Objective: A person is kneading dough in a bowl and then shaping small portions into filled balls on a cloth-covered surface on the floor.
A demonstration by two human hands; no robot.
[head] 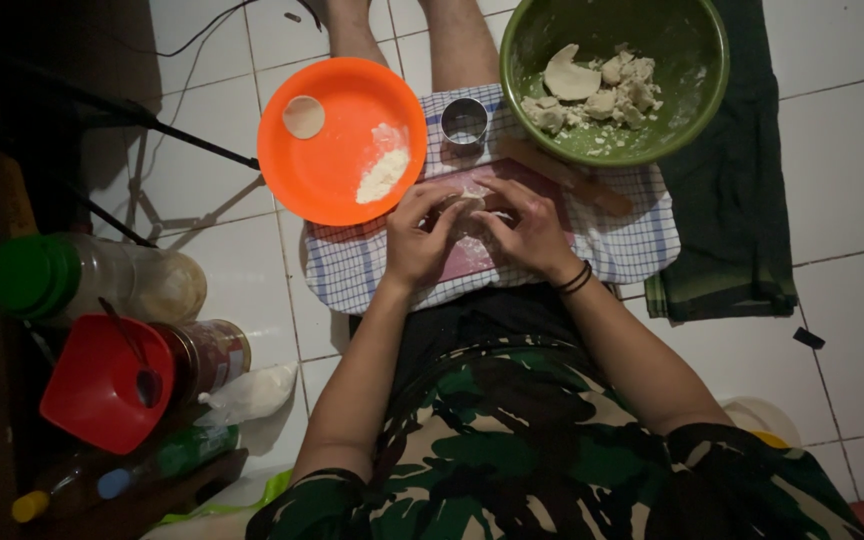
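Note:
My left hand (418, 232) and my right hand (526, 228) meet over a pinkish board (472, 258) on a checked cloth (352, 265), fingers pinching a small pale piece of dough (470, 200) between them. Just beyond the hands stands a round metal cutter (464, 120). A wooden rolling pin (567, 178) lies on the cloth to the right of it. An orange plate (327, 160) at the left holds a heap of white flour (384, 174) and one flat dough disc (303, 117). A green bowl (692, 90) at the upper right holds several dough lumps (597, 90).
White tiled floor all round. A dark green cloth (732, 230) lies under and right of the bowl. At the left stand a green-lidded jar (72, 280), a jar with an open red lid (112, 385), a white bag (252, 395) and bottles (132, 478). Dark stand legs cross the upper left.

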